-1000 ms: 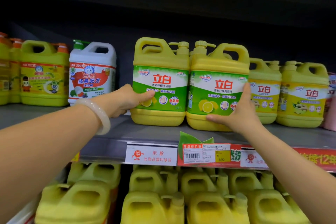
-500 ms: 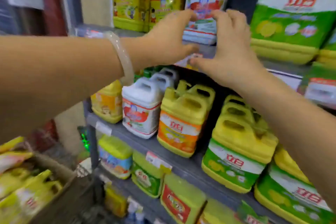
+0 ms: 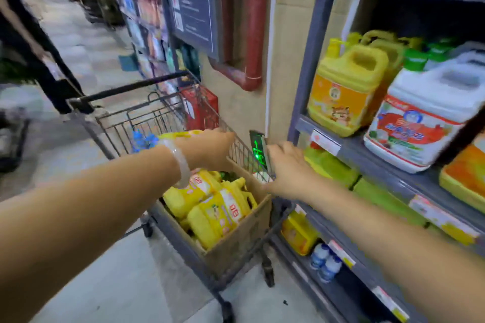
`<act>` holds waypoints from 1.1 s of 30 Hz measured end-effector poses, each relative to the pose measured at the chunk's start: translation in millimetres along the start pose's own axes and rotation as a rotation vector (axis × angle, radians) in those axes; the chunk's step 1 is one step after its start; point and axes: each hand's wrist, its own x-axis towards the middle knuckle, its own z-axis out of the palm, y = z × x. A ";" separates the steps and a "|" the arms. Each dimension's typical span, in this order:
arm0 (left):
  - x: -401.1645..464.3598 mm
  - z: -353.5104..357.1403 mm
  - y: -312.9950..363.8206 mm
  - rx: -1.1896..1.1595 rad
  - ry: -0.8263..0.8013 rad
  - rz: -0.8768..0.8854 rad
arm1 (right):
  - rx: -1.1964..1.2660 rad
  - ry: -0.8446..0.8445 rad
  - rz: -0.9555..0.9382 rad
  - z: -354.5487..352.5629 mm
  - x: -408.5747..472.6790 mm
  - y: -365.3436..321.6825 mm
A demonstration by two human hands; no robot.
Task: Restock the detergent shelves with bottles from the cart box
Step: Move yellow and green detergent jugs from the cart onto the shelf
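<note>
Both bare arms reach out over a wire-mesh cart (image 3: pixel 168 118). The left hand (image 3: pixel 210 149), a pale smooth bangle (image 3: pixel 181 162) on its wrist, hangs over the cardboard box (image 3: pixel 236 241) at about 12 o'clock of it; its fingers are hidden behind the hand, so their hold cannot be told. The right hand (image 3: pixel 286 168) is spread, fingers loosely straight, holding nothing, at the box's 2 o'clock. Glossy yellow handled bottles (image 3: pixel 210 207) lie tumbled inside (labels blurred). At 3 o'clock grey shelves (image 3: pixel 388 173) carry a yellow jug (image 3: pixel 346 86) and a white jug (image 3: pixel 430 113).
</note>
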 end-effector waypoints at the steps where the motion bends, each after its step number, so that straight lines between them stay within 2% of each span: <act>1: 0.4 13.7 -22.8 -0.007 -0.034 -0.024 | 0.012 -0.042 0.017 17.2 13.3 -12.7; 6: 6.9 72.3 -104.9 -0.091 -0.179 -0.116 | 0.050 -0.211 0.103 92.1 64.4 -49.9; 12: 25.8 124.1 -141.7 -0.131 -0.309 -0.138 | 0.130 -0.356 0.188 151.0 99.4 -53.4; 21: 57.1 193.6 -134.3 -0.220 -0.507 -0.189 | 0.252 -0.545 0.220 207.7 147.2 -30.2; 25: 84.1 209.7 -128.4 -0.287 -0.535 -0.157 | 0.280 -0.587 0.244 222.2 160.9 -19.2; 30: 117.2 220.1 -126.6 -0.312 -0.583 -0.084 | 0.391 -0.566 0.292 238.3 176.0 -10.9; 33: 137.7 229.2 -129.0 -0.336 -0.594 -0.041 | 0.464 -0.542 0.419 255.4 181.5 -8.2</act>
